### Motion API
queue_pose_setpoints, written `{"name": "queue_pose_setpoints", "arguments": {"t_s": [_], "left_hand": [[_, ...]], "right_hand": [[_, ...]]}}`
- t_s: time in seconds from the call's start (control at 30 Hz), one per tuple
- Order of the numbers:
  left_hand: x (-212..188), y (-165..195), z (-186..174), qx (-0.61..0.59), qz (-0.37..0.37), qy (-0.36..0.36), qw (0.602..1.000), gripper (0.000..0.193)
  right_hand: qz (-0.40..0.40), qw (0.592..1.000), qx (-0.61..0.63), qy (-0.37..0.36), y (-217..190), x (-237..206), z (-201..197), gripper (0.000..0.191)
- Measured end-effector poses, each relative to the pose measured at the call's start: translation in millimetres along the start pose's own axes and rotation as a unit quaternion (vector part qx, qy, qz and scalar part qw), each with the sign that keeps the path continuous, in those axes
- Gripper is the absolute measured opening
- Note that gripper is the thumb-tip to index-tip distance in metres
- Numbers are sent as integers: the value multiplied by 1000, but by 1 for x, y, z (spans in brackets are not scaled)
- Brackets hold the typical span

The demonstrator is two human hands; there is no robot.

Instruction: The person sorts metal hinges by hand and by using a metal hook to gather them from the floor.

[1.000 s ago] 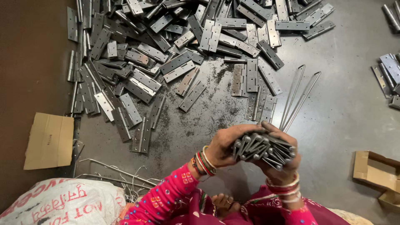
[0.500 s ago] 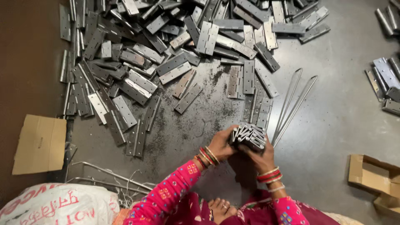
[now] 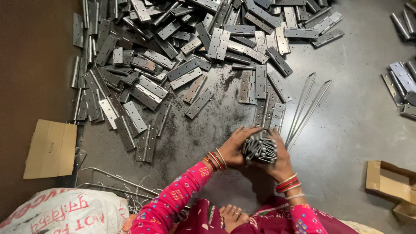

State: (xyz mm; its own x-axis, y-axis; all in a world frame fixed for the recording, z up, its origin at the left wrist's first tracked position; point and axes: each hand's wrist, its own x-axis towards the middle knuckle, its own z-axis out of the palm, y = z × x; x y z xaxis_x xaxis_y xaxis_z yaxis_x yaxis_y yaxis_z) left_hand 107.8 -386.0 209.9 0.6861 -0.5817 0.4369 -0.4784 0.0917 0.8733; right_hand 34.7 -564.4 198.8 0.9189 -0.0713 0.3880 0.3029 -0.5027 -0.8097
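**Hinges bundled between two hands**

Hinges [image 3: 259,149], folded and stacked into one tight bundle, sit clamped between both hands just above the grey floor [image 3: 355,143]; the exact count in the bundle cannot be told, though roughly a dozen rounded knuckle ends show on its near face. The left hand [image 3: 232,147] cups the bundle's left side, fingers curled over its top edge, wrist ringed with red and gold bangles [image 3: 214,159]. The right hand [image 3: 281,160] presses flat against the right side, fingers spread along the stack, its wrist also wearing several red and white bangles. Both forearms, in pink patterned sleeves [image 3: 173,203], rise from the bottom edge and meet at the bundle. A third hand [image 3: 232,215] with a ring rests low beneath the bundle, against pink cloth; whose it is cannot be told.

Just right of the bundle lie two long bent wire rods [image 3: 305,106], slanting up and away. Beyond the bundle spreads a large loose pile of flat steel hinges [image 3: 182,56], far too many to count. Further right of the bundle, a small open cardboard box [image 3: 390,182] sits on the floor, and a second, smaller group of hinges [image 3: 403,82] lies well past the rods. Well left of the bundle are one flat cardboard piece [image 3: 51,148], tangled wire [image 3: 117,182] and a white printed sack [image 3: 65,212].
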Motion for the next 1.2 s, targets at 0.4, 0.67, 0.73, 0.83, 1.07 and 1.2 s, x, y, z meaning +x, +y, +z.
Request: {"name": "queue_pose_setpoints", "arguments": {"t_s": [0.4, 0.67, 0.73, 0.83, 1.07, 1.2], "left_hand": [[-10, -46, 12, -62, -144, 4, 988, 53], [14, 55, -18, 14, -25, 20, 999, 54], [14, 52, -20, 64, 30, 20, 997, 60], [5, 23, -11, 68, 5, -4, 998, 91], [-32, -69, 4, -56, -103, -8, 993, 66], [-27, -74, 5, 13, -117, -5, 993, 65]], "right_hand": [[233, 972, 37, -9, 18, 0, 8, 64], [-41, 995, 62, 59, -54, 7, -20, 74], [-75, 991, 90, 62, -53, 9, -19, 77], [-88, 995, -50, -5, -26, 16, -12, 89], [168, 983, 60, -30, 24, -2, 11, 74], [163, 986, 42, -9, 32, -8, 16, 71]]}}
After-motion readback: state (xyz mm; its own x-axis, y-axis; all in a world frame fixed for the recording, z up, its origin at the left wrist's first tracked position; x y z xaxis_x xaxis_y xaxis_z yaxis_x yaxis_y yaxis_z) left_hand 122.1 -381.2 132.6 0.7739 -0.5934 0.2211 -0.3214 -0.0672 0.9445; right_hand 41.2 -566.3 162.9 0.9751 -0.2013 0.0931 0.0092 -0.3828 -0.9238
